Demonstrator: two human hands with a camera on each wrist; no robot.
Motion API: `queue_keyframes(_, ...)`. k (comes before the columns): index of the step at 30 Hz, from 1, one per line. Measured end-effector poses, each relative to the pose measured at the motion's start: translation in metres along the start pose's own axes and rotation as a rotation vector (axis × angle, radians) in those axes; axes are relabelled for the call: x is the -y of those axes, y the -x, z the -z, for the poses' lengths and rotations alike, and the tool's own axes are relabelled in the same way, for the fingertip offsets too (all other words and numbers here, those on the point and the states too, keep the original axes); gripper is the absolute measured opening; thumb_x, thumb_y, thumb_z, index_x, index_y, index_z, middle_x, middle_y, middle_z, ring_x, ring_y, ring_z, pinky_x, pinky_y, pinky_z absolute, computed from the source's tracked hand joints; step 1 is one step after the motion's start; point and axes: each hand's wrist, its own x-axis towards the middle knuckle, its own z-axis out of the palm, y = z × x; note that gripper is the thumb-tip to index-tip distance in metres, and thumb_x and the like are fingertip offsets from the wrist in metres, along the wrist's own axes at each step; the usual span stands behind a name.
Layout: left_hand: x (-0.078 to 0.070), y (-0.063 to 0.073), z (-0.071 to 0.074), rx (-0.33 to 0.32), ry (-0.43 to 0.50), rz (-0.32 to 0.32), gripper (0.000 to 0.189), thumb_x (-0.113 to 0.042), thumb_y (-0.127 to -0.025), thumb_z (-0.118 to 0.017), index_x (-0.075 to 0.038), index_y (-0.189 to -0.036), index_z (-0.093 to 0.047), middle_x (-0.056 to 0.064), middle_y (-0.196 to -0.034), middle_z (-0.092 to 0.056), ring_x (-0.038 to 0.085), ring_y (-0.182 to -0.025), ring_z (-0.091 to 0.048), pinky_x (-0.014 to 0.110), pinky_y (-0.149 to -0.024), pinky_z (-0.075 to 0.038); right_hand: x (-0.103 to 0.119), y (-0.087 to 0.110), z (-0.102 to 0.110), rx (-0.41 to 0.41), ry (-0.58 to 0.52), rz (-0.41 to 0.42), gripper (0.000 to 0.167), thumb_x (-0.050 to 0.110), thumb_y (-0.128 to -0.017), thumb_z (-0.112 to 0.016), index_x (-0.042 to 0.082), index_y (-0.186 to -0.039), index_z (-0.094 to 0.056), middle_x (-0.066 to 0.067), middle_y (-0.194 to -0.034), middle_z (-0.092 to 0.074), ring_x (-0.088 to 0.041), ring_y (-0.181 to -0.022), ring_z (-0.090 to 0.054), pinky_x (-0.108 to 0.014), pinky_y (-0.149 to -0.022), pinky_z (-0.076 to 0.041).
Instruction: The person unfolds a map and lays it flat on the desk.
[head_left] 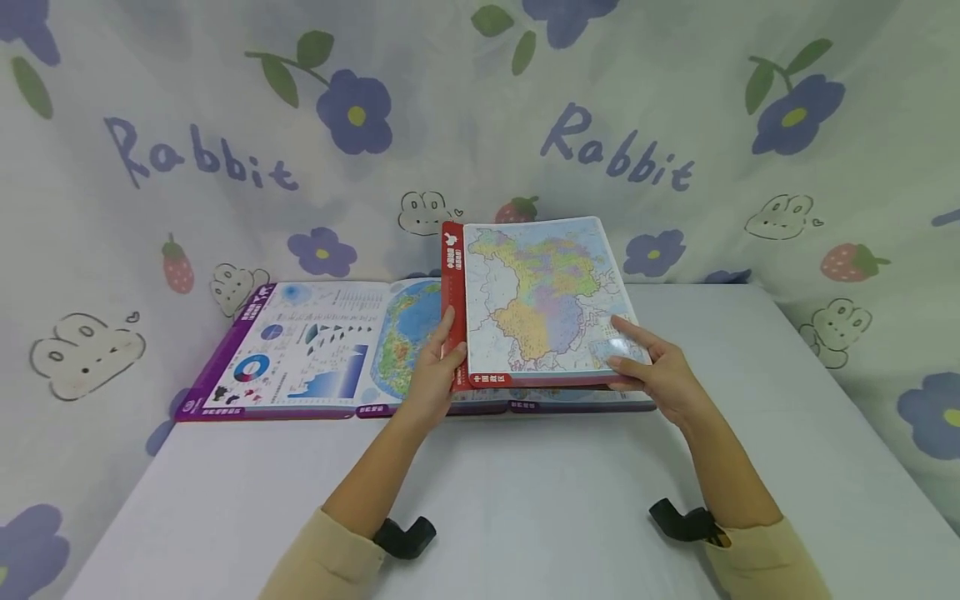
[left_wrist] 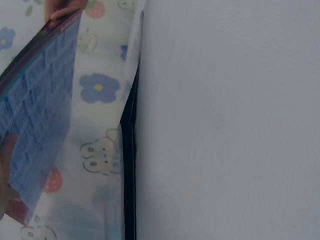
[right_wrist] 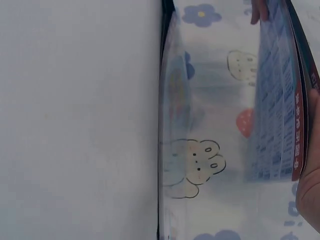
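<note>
A folded, glossy map board (head_left: 536,300) with a red border and a coloured map of China on its front is held up above the table, tilted toward me. My left hand (head_left: 431,375) grips its left edge, thumb on the front. At the lower right corner, my right hand (head_left: 663,375) pinches it with the thumb and a finger on the front. Dense blue print covers its back (left_wrist: 45,95) in the left wrist view, with the left hand (left_wrist: 6,170) at the border. In the right wrist view the right hand (right_wrist: 310,170) holds the red-edged side.
A purple-bordered world map (head_left: 300,350) lies unfolded on the white table (head_left: 540,500), partly hidden behind the raised map board. Behind the table hangs a cloth (head_left: 465,108) printed with flowers, rabbits and strawberries. Black wrist mounts (head_left: 405,537) stick out by both sleeves.
</note>
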Motion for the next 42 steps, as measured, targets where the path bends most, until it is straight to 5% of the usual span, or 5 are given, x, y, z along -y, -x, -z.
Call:
queue_keyframes(9, -0.002, 0.01, 0.025, -0.031, -0.033, 0.031, 0.062, -0.01, -0.1, -0.043, -0.037, -0.15, -0.018, -0.006, -0.157, -0.014, 0.018, -0.137, -0.031, 0.023, -0.094, -0.048, 0.003, -0.008, -0.009, 0.015, 0.106, -0.014, 0.072, 0.009, -0.088, -0.067, 0.012, -0.149, -0.03, -0.022, -0.128, -0.04, -0.007, -0.076, -0.064, -0.024, -0.071, -0.057)
queue_keyframes(25, -0.009, 0.021, 0.064, -0.04, -0.095, 0.069, 0.064, -0.011, -0.101, -0.041, -0.039, -0.15, -0.013, -0.005, -0.157, -0.011, 0.02, -0.135, -0.032, 0.02, -0.09, -0.049, 0.011, -0.008, -0.006, 0.027, 0.088, -0.04, 0.072, 0.006, -0.088, -0.066, 0.01, -0.149, -0.028, -0.022, -0.127, -0.039, -0.01, -0.08, -0.066, -0.025, -0.07, -0.057)
queue_keyframes(36, -0.015, 0.028, 0.089, -0.107, -0.147, 0.072, 0.062, -0.015, -0.101, -0.041, -0.043, -0.149, -0.014, -0.005, -0.159, -0.008, 0.022, -0.138, -0.026, 0.016, -0.089, -0.049, 0.015, -0.007, -0.002, 0.019, 0.048, -0.017, 0.069, 0.003, -0.088, -0.065, 0.007, -0.148, -0.031, -0.016, -0.115, -0.048, -0.011, -0.074, -0.068, -0.024, -0.066, -0.057)
queue_keyframes(42, -0.026, 0.034, 0.11, -0.119, -0.174, 0.096, 0.06, -0.021, -0.101, -0.043, -0.049, -0.146, -0.015, -0.002, -0.159, -0.005, 0.019, -0.13, -0.035, 0.017, -0.086, -0.05, 0.019, -0.003, 0.002, 0.008, 0.08, -0.015, 0.067, 0.008, -0.088, -0.067, 0.007, -0.146, -0.035, -0.016, -0.118, -0.046, -0.012, -0.076, -0.068, -0.024, -0.067, -0.057)
